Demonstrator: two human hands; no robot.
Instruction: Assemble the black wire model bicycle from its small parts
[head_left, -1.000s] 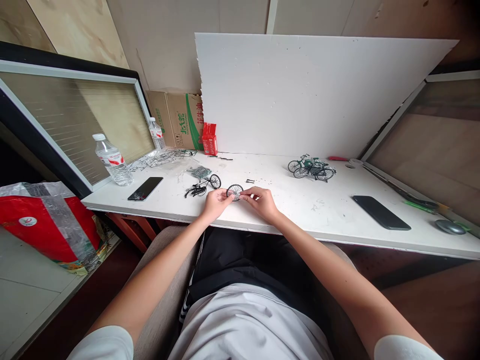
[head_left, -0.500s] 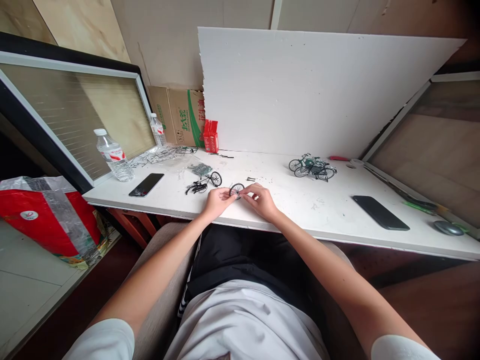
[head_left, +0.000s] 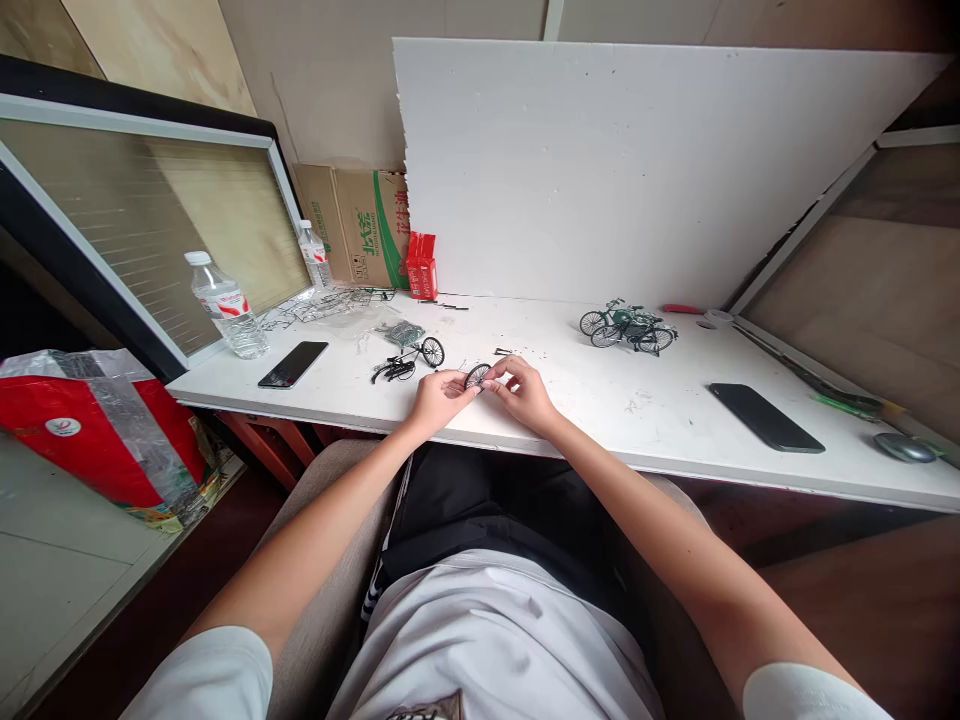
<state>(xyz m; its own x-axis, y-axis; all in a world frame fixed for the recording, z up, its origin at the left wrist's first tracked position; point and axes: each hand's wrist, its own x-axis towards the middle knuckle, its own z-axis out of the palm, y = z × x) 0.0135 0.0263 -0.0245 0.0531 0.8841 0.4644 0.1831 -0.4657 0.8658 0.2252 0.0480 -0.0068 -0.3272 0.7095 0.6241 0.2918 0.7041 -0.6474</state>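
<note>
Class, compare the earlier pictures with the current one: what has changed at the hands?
The left hand and right hand still pinch the small black spoked wheel, now turned more edge-on. The half-built black model bicycle and green model bicycles lie unmoved.

Left hand (head_left: 437, 397) and right hand (head_left: 529, 393) meet at centre, fingers pinched tip to tip; both bare arms stretched forward.

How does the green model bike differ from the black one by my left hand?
The green model bike stands upright on its wheels; the black model bike lies low with one wheel fitted. The green one sits far right; the black one lies just beyond the left hand, which holds a loose wheel with the right hand. Both are spoked models.
</note>
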